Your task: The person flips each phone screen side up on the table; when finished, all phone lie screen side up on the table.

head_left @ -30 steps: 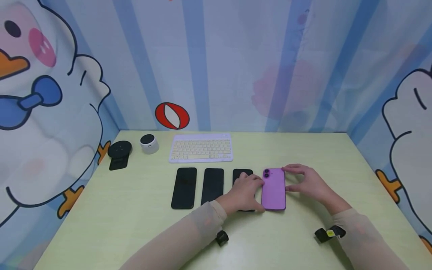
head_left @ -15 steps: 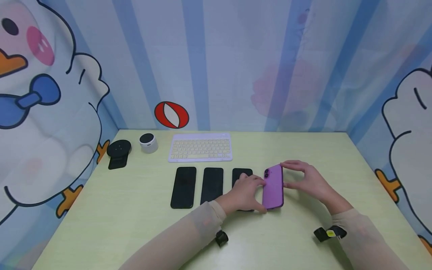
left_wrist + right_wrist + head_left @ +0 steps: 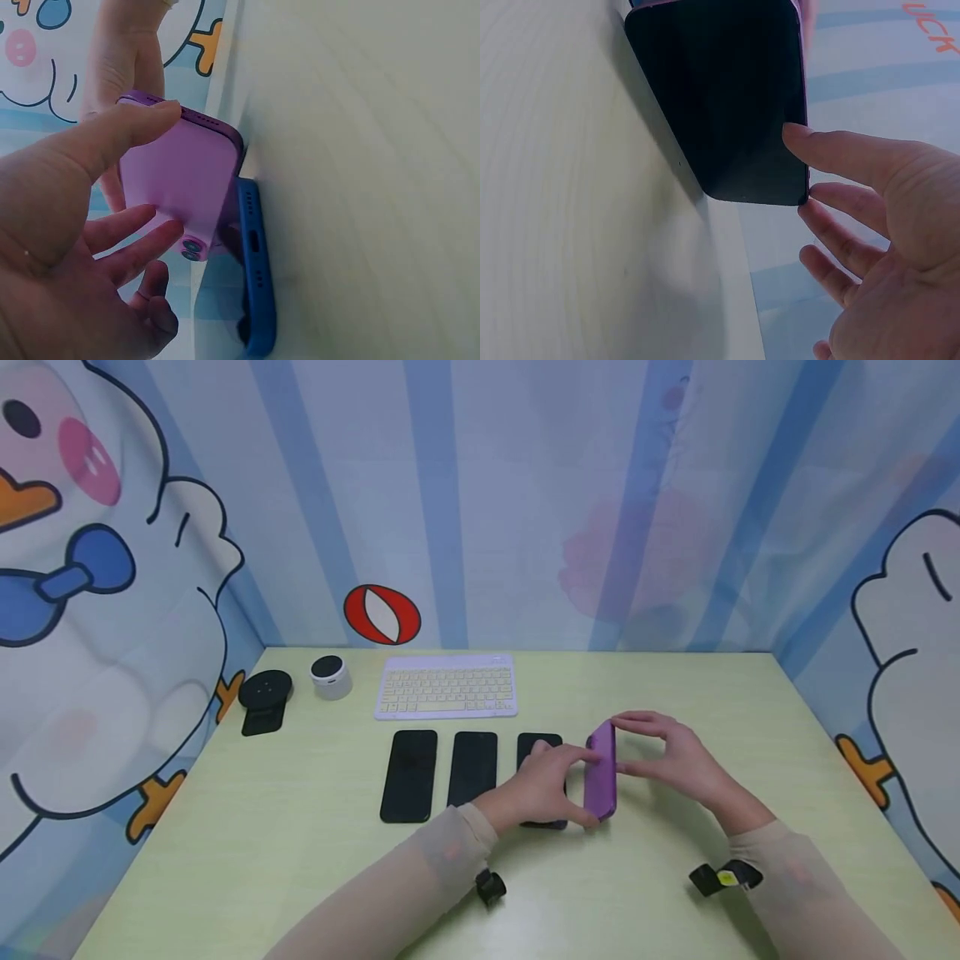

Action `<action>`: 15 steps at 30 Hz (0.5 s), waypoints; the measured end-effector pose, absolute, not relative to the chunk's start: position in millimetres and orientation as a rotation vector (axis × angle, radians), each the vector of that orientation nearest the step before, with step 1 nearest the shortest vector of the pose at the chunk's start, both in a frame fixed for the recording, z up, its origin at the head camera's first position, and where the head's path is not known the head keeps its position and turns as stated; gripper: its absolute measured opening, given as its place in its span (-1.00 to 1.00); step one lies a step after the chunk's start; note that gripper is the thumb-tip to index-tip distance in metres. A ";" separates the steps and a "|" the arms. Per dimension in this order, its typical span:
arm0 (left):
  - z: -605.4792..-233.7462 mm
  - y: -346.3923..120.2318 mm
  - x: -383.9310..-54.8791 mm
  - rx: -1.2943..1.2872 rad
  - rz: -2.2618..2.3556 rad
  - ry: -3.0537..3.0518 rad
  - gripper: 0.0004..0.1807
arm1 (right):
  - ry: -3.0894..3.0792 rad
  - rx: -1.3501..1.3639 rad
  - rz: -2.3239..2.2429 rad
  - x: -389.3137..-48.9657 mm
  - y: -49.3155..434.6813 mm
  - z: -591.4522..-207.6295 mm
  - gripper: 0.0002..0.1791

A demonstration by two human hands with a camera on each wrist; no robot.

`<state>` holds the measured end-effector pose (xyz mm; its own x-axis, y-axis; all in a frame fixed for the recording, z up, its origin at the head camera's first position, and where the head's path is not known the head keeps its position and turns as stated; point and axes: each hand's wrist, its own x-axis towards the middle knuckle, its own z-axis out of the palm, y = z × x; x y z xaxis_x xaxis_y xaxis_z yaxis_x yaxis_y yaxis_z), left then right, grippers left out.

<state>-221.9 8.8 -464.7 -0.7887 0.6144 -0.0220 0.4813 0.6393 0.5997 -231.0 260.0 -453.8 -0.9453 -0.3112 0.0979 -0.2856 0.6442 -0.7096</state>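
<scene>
A purple smartphone (image 3: 602,789) stands tilted steeply on the table, its right long edge raised. My left hand (image 3: 534,787) holds it from the left: the thumb lies at the bottom end, and fingertips touch the purple back near the two camera lenses (image 3: 191,249). From the right, my right hand (image 3: 678,762) grips the raised edge by the top corner, its thumb on the dark screen (image 3: 712,97) and fingertips at the edge. Under my left hand lies a blue-edged phone (image 3: 259,277), screen up and partly hidden.
Two more dark phones, one at the far left (image 3: 408,777) and one in the middle (image 3: 472,768), lie in the same row. Behind them are a lilac keyboard (image 3: 446,689), a small white cylinder with a black top (image 3: 331,678) and a black round-headed stand (image 3: 266,693). A printed curtain (image 3: 510,510) backs the table.
The purple smartphone has gone from lying flat, back up, to standing steeply on its left edge. My right hand has moved left and slightly up with the raised edge; my left hand has barely shifted.
</scene>
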 end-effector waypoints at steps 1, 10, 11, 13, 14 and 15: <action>-463.1 8.3 -222.2 0.890 0.882 2.629 -0.03 | 2.818 -0.522 -1.210 -230.9 258.3 -453.1 -0.27; -451.3 3.9 -226.0 0.887 0.931 2.597 -0.02 | 2.826 -0.567 -1.220 -233.4 248.8 -455.7 -0.27; -450.2 3.3 -226.3 0.895 0.928 2.599 -0.02 | 2.828 -0.569 -1.221 -233.7 248.0 -456.2 -0.27; -447.9 2.1 -226.6 0.915 0.909 2.611 -0.02 | 2.828 -0.571 -1.228 -234.1 246.2 -456.5 -0.27; -447.0 1.5 -226.8 0.925 0.904 2.616 -0.02 | 2.827 -0.573 -1.232 -234.2 245.4 -456.6 -0.27; -446.1 0.9 -226.9 0.935 0.891 2.623 -0.01 | 2.823 -0.574 -1.237 -234.4 244.5 -456.7 -0.26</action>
